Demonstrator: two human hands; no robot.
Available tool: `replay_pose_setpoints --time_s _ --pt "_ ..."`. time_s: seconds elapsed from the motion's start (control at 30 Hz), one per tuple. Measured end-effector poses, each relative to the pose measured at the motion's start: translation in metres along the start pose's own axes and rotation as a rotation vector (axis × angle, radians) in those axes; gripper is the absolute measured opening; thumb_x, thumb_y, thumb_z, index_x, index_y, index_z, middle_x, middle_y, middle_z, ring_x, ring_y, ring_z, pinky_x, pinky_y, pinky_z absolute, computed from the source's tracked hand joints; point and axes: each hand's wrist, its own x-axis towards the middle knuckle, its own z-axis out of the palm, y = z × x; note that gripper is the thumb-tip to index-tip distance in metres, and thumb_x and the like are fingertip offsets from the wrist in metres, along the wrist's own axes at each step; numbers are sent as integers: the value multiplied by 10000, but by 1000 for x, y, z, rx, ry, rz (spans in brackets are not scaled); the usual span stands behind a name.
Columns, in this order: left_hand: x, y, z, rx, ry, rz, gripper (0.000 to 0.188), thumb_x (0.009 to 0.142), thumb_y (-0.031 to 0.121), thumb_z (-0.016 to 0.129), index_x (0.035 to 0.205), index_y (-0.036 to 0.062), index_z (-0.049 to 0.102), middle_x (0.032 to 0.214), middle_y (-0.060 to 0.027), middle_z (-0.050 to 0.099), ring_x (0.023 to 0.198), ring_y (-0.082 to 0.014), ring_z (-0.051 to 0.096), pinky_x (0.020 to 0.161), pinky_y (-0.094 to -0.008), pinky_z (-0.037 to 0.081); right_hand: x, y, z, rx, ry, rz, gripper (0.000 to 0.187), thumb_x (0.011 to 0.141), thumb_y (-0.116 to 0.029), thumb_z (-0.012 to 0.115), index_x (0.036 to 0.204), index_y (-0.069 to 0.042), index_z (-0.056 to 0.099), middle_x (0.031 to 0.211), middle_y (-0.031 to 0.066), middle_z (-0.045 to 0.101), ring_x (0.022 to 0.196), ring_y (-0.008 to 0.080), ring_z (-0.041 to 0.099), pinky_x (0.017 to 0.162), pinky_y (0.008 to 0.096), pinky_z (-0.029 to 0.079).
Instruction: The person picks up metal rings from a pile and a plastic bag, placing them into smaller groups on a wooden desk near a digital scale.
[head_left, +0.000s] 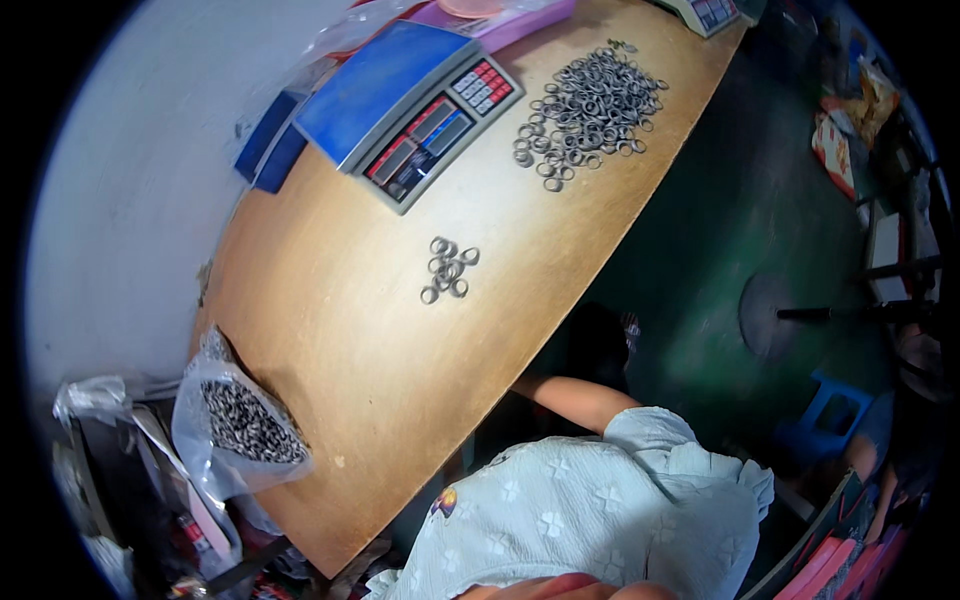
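Observation:
Neither of my hands shows. My right forearm [572, 400] reaches from a pale sleeve to the near table edge, and beyond the wrist the table hides it. A small cluster of grey metal rings [450, 268] lies mid-table, the rings touching or overlapping. Farther off, toward the right edge, a large heap of similar rings [598, 110] is spread out. A counting scale [400, 100] with a blue pan, red and white keys and small displays stands left of that heap. At the table's left end sits a clear plastic bag [240, 425] full of small dark metal pieces.
The wooden table [350, 320] runs along a pale wall [130, 180]. Behind the scale are a pink tray [520, 25] and a dark blue box [268, 142]. Part of a second scale [705, 14] shows at the far end. A blue stool [832, 415] stands on the green floor.

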Motion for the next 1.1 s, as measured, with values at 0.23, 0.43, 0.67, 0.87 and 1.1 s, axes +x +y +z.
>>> replay_pose_setpoints --time_s 0.23,0.43,0.67,0.87,1.1 --pt "-40 50 -25 168 -128 -22 412 893 290 472 1011 -88 586 977 -298 603 878 -397 608 742 -429 488 -3 19 -31 52 60 424 512 787 -209 626 1228 -22 444 1107 224 578 1077 371 523 918 410 417" --pt "-59 117 -30 232 -281 11 444 905 319 446 1011 -88 586 968 -300 603 880 -406 604 749 -436 484 -1 49 -66 131 195 784 564 777 -224 638 1256 -24 416 1106 226 579 1072 384 526 908 415 426" --pt "-59 196 26 239 -478 169 483 918 353 416 1011 -89 586 959 -303 603 881 -416 600 756 -445 481 -26 58 -135 153 627 985 565 766 -185 626 1262 -17 414 1060 249 593 1020 410 557 848 428 461" --pt "-49 253 117 225 -617 328 517 930 382 390 1011 -89 587 950 -306 603 883 -425 597 763 -453 478 -37 79 -179 42 723 594 483 787 -170 581 1233 -32 460 1078 277 579 1030 439 536 870 477 443" --pt "-46 281 261 199 -572 478 559 943 416 360 1011 -90 587 940 -309 602 884 -435 593 771 -461 474 -7 115 -240 -66 868 308 402 812 -90 510 1211 -52 474 972 280 602 917 454 563 750 498 470"
